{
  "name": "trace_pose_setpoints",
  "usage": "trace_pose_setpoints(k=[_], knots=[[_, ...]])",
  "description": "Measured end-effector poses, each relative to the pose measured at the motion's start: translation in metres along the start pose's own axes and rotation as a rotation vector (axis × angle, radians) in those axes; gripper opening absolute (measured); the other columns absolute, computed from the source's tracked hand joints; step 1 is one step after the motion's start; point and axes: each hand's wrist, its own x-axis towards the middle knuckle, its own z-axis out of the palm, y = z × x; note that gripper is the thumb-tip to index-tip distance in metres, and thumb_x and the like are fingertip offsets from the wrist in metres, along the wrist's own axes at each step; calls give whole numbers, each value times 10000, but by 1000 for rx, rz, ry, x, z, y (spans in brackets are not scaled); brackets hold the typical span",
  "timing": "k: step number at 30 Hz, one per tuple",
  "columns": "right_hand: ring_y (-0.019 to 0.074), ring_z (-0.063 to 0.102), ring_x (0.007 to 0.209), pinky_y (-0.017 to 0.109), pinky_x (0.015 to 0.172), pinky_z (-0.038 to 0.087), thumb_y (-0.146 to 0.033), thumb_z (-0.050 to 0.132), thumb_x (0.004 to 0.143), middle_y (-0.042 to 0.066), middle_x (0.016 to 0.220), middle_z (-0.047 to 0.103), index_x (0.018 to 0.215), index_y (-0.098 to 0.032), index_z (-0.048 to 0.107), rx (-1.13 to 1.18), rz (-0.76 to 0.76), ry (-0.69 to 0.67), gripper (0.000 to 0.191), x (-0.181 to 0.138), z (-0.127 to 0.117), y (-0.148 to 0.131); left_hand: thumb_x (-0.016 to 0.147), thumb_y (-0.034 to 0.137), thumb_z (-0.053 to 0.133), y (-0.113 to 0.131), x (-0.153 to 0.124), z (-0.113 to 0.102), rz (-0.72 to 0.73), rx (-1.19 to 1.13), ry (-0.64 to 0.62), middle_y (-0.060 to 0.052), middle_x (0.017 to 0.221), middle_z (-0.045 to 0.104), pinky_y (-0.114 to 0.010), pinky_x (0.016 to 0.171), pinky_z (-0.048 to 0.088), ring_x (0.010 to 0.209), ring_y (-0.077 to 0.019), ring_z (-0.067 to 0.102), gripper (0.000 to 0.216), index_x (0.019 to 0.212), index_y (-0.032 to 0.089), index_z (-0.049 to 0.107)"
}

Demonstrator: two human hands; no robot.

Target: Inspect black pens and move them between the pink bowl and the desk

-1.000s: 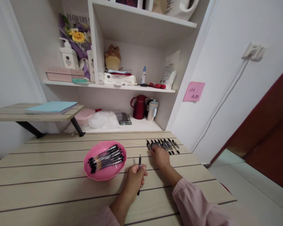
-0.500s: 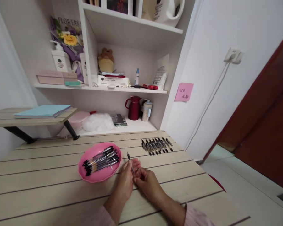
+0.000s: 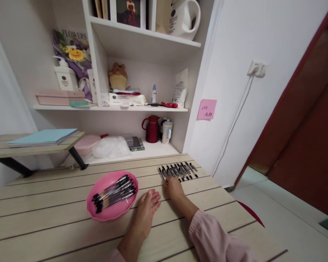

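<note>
My right hand (image 3: pixel 173 187) is closed at the left end of a row of black pens (image 3: pixel 182 170) on the table. Its fingers grip a slim pen (image 3: pixel 161 172), whose dark tip points away from me; the lower part is hidden by the hand. Palm turned inward and fingers stretched out, my left hand (image 3: pixel 147 211) holds nothing. It rests between the row and a pink scalloped bowl (image 3: pixel 91 211). Several clear-barrelled pens with black caps (image 3: pixel 116 193) lie together in that bowl.
The table (image 3: pixel 57 225) has wooden slats with dark gaps. At the back left stands a small raised shelf (image 3: pixel 43 148) with blue paper (image 3: pixel 43 136) on it. Behind the table, a white shelf unit holds a red jug (image 3: pixel 152 130) and a cup (image 3: pixel 167 131).
My right hand has left my left hand and moved forward and right to the row, carrying the pen. My left hand has let go of the pen and opened. The view has shifted slightly.
</note>
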Motion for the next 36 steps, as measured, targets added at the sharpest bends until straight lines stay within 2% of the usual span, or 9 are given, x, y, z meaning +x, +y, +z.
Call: trace_pose_setpoints(k=[7, 27, 36], knots=[[198, 638, 827, 233, 690, 407, -159, 507, 783, 145, 866, 687, 835, -116, 660, -45, 12, -16, 167, 5, 2, 4, 753, 367, 607, 1, 0, 0, 0, 15, -8, -204, 1038, 628, -431, 937, 412, 965, -267, 618, 334, 960, 105, 593], [193, 629, 848, 235, 699, 403, -197, 492, 792, 134, 889, 681, 856, -123, 651, -67, 39, -23, 188, 5, -3, 0, 771, 337, 589, 2, -2, 1, 6, 61, -26, -198, 1024, 635, -416, 912, 439, 957, -260, 618, 320, 981, 97, 577], [242, 629, 854, 282, 700, 429, -273, 495, 779, 181, 931, 663, 904, -91, 634, -104, 48, 1, 261, -7, -7, 0, 760, 341, 603, 2, -2, 2, 4, 65, -23, -192, 1004, 643, -411, 902, 443, 929, -254, 627, 308, 953, 101, 589]])
